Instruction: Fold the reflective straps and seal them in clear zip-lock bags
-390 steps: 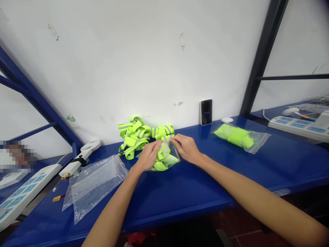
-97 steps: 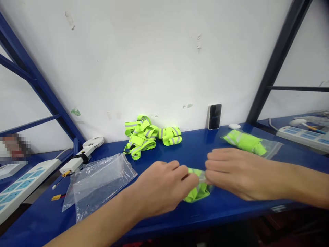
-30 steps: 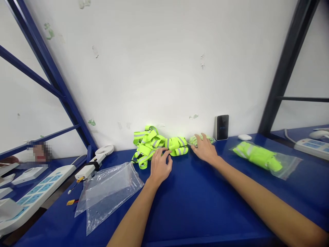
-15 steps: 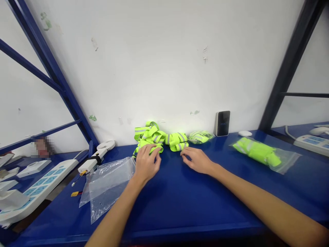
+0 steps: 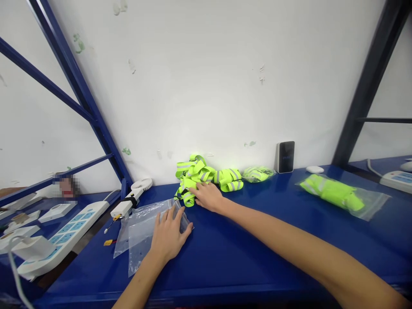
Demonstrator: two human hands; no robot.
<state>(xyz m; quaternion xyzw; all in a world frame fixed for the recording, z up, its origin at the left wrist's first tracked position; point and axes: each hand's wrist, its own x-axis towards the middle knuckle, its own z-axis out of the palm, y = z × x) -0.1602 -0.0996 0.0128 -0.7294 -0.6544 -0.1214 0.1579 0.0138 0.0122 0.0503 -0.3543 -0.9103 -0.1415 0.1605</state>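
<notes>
My left hand [image 5: 169,235] lies flat with fingers spread on a stack of clear plastic zip bags [image 5: 141,229] on the blue bench [image 5: 257,240]. My right hand [image 5: 207,196] reaches across to the pile of neon-yellow reflective bands [image 5: 196,174] by the wall, its fingers curled on one band at the pile's front edge. A small filled bag of bands [image 5: 257,173] rests against the wall to the right of the pile. A larger filled zip bag [image 5: 341,195] lies further right.
A dark phone [image 5: 285,151] leans on the wall beside a small white puck [image 5: 314,169]. A white handheld fan [image 5: 133,195] and white power strips [image 5: 61,234] lie at the left. Another power strip [image 5: 397,177] sits far right. Blue and black shelf posts flank the bench.
My left hand has moved from the band pile down-left onto the clear bags. My right hand has shifted left to the pile's front edge. The camera view has turned slightly left.
</notes>
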